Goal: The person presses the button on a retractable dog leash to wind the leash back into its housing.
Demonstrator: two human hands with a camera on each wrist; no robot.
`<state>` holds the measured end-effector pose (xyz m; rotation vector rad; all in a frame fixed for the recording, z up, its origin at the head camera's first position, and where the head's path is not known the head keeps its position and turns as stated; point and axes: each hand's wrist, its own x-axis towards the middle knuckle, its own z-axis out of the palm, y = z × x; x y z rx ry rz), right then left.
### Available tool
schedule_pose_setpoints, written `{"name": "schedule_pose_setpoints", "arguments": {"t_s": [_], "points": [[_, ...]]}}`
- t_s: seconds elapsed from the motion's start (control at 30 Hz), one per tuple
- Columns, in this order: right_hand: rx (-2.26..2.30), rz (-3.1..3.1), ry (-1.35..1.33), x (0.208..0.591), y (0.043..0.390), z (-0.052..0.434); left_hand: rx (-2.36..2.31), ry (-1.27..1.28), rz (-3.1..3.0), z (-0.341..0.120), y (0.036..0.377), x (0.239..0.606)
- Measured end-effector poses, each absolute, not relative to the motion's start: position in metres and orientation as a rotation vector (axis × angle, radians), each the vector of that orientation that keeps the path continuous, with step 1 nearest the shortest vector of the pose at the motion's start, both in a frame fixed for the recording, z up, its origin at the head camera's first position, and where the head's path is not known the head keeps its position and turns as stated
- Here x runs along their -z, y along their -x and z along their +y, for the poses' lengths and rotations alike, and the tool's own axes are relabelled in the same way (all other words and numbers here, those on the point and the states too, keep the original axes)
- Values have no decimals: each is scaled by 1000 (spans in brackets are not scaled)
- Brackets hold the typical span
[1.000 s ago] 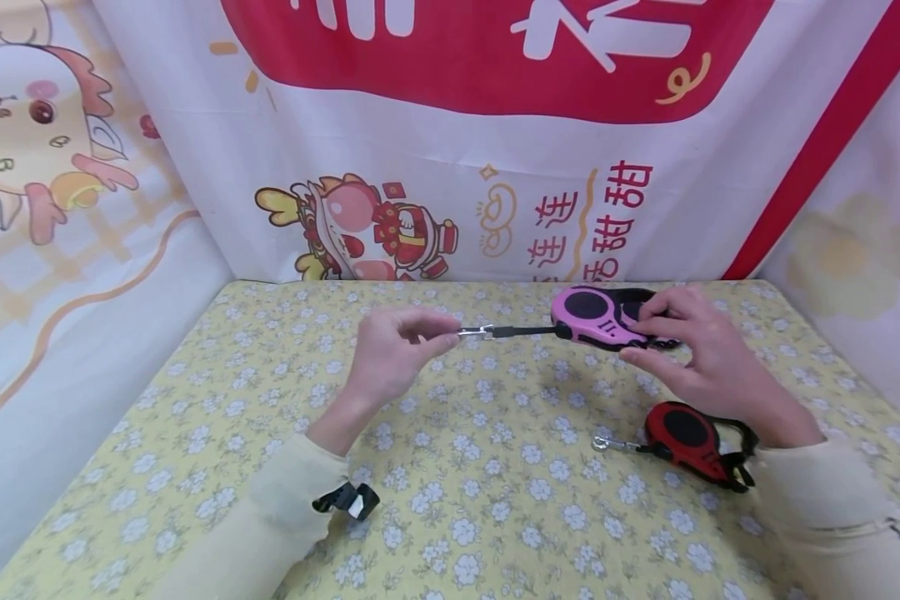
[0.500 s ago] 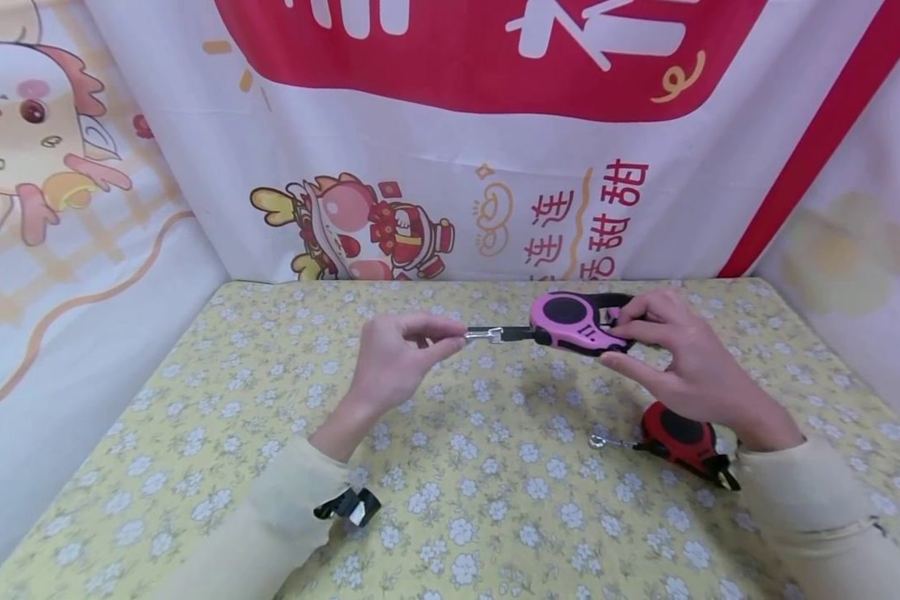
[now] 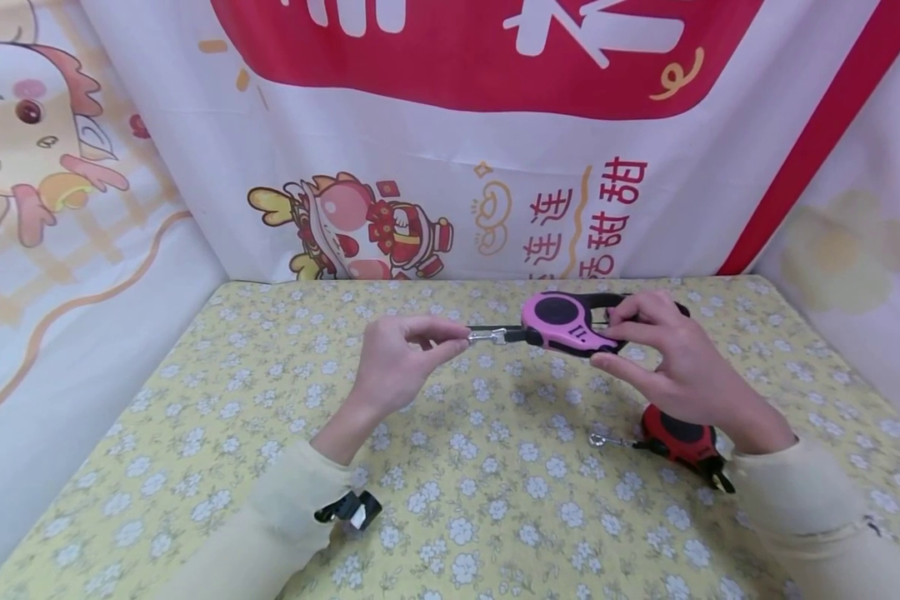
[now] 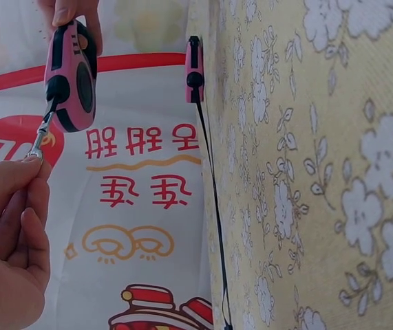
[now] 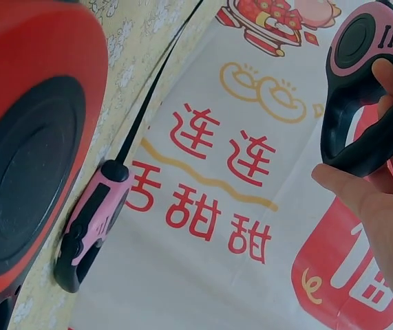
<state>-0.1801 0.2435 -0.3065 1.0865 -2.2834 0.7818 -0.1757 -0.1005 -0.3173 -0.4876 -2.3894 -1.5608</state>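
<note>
Pink retractable leash [image 3: 566, 322], held above the floral tablecloth [image 3: 195, 433]: right hand [image 3: 663, 358] grasps its housing for support while left hand [image 3: 397, 358] pinches the metal clip [image 3: 486, 336], keeping the short strap straight; red leash [image 3: 678, 442] lies nearby.

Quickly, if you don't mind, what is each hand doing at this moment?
Left hand: pinching the metal clip of the pink leash.
Right hand: holding the pink leash by its handle.

Floral table [image 3: 195, 433], red leash reel [image 3: 678, 442]
</note>
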Motion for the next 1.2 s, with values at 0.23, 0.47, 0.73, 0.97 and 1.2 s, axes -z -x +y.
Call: {"name": "schedule_pose_setpoints", "arguments": {"t_s": [0.23, 0.47, 0.73, 0.97, 1.2], "points": [[-769, -2306, -1048, 307, 180, 243, 1559, 486, -2401, -100, 176, 318], [-759, -2313, -1032, 306, 179, 241, 1569, 494, -2415, -99, 177, 320], [-752, -2317, -1038, 308, 181, 242, 1583, 484, -2426, -99, 178, 322], [-745, -2307, -1016, 306, 182, 248, 1633, 522, -2436, -97, 178, 325], [-720, -2293, -969, 301, 185, 269, 1726, 563, -2459, -86, 179, 325]]}}
